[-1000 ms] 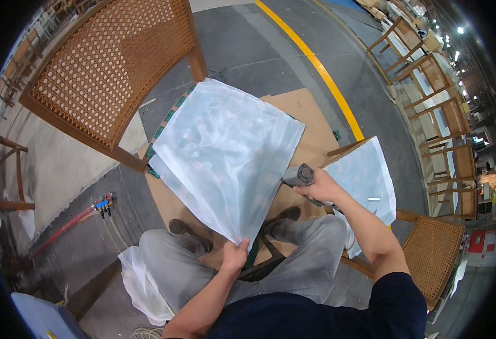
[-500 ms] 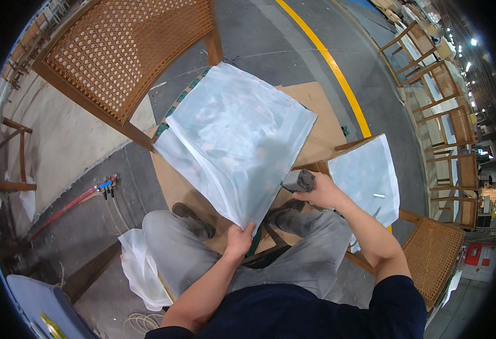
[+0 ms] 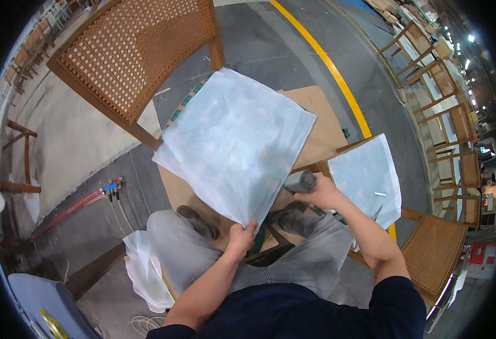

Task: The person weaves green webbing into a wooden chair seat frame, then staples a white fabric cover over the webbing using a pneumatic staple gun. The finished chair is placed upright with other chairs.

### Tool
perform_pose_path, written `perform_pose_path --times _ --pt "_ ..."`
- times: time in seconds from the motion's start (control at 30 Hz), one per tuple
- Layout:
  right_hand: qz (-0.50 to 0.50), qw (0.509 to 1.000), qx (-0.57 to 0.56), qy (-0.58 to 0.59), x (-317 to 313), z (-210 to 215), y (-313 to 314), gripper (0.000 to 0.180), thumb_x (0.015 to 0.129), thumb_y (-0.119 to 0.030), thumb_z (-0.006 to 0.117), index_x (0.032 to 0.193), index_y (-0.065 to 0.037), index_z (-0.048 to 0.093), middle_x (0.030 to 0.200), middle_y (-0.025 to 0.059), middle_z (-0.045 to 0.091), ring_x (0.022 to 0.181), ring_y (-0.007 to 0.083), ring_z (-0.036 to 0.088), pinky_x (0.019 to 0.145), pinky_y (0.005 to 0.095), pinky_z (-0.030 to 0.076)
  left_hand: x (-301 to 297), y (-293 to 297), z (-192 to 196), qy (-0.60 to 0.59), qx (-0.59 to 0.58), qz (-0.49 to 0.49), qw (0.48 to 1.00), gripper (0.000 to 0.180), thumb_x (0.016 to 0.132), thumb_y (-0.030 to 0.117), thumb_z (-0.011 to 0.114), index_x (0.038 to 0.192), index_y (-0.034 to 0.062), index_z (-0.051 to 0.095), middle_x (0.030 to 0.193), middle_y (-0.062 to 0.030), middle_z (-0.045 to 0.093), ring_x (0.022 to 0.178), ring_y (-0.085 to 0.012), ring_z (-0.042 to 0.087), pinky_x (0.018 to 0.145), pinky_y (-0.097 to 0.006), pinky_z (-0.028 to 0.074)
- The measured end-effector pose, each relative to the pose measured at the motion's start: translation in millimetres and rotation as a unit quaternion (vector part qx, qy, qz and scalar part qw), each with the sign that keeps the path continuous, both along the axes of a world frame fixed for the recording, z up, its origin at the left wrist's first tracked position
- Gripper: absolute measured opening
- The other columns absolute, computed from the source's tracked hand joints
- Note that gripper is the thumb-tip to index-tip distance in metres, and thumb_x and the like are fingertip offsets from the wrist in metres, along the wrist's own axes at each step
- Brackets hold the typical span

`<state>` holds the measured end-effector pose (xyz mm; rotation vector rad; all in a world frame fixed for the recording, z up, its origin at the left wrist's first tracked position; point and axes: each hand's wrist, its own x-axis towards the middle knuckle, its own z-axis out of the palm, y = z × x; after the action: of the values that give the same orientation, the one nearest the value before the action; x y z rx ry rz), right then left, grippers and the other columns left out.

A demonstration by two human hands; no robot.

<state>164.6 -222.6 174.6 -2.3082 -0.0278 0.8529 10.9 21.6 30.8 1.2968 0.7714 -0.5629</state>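
A thin white cloth (image 3: 231, 141) lies over a chair seat in front of me, with green webbing (image 3: 183, 103) showing along its left edge. My left hand (image 3: 241, 238) is closed on the cloth's near corner, between my knees. My right hand (image 3: 322, 195) grips a grey staple gun (image 3: 300, 182), held just off the cloth's right edge; a metal fitting shows below the grip. The seat's frame under the cloth is mostly hidden. A wooden chair back with woven cane (image 3: 140, 53) rises at the far left of the seat.
At my right a second cloth-covered seat (image 3: 361, 169) carries a small metal strip (image 3: 380, 194) and a pointed tool (image 3: 377, 212). Cardboard (image 3: 324, 121) lies beneath the work. A red hose (image 3: 70, 212) with blue valves runs at left. Several chairs (image 3: 451, 127) line the right.
The cloth, wrinkled and folded at its left before, is now smoother and pulled tauter toward my left hand. The staple gun has tilted and shifted slightly in my right hand.
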Motion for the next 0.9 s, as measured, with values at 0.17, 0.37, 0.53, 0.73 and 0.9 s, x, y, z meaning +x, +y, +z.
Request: perform_pose_path --times 0.17,0.37,0.53,0.73,0.9 --pt "-0.266 0.951 0.157 -0.022 20.7 16.3 -94.3 0.034 0.093 -0.029 0.084 0.109 -0.003 0.071 0.089 0.0063 0.072 0.054 0.0139 0.063 0.047 0.0308 0.048 -3.1 5.5 -9.5 0.022 -0.022 -0.001 1.0 0.03 0.1 0.023 0.074 0.107 -0.0057 0.071 0.085 -0.0077 0.069 0.066 -0.0165 0.063 0.056 -0.034 0.05" --pt "-0.429 0.879 0.203 0.044 17.5 -14.4 -224.9 0.039 0.095 -0.04 0.082 0.111 -0.007 0.069 0.088 0.0055 0.069 0.056 0.0166 0.063 0.048 0.0333 0.051 -3.0 15.1 9.4 0.1 0.008 0.065 0.993 0.02 0.101 0.02 0.07 0.107 0.0013 0.064 0.083 -0.0062 0.061 0.061 -0.0201 0.06 0.057 -0.037 0.053" --pt "-0.482 0.817 0.288 0.13 3.1 -69.0 -260.3 0.041 0.094 -0.046 0.081 0.109 -0.01 0.068 0.087 0.0041 0.065 0.061 0.0175 0.063 0.05 0.0358 0.053 17.5 64.3 32.0 0.007 -0.022 0.171 0.985 0.021 0.102 0.019 0.068 0.094 0.005 0.056 0.075 -0.0053 0.054 0.055 -0.0195 0.058 0.05 -0.036 0.05" --pt "-0.471 0.882 0.026 -0.009 -4.8 -84.3 -255.1 0.045 0.092 -0.045 0.082 0.106 -0.005 0.07 0.077 0.0065 0.067 0.066 0.0221 0.068 0.058 0.0392 0.056 116.7 180.3 54.3 -0.174 0.193 0.223 0.94 0.016 0.101 0.017 0.065 0.103 0.0015 0.062 0.077 -0.007 0.062 0.05 -0.0169 0.056 0.045 -0.034 0.046" --pt "-0.247 0.857 -0.281 -0.354 -15.7 -66.6 -217.1 0.041 0.093 -0.035 0.081 0.11 0.001 0.072 0.087 0.0077 0.072 0.077 0.0224 0.069 0.073 0.0383 0.056 184.5 228.4 40.1 -0.162 0.354 0.261 0.883 0.043 0.098 0.015 0.07 0.135 -0.0004 0.054 0.078 -0.0089 0.062 0.048 -0.0183 0.054 0.042 -0.035 0.043"
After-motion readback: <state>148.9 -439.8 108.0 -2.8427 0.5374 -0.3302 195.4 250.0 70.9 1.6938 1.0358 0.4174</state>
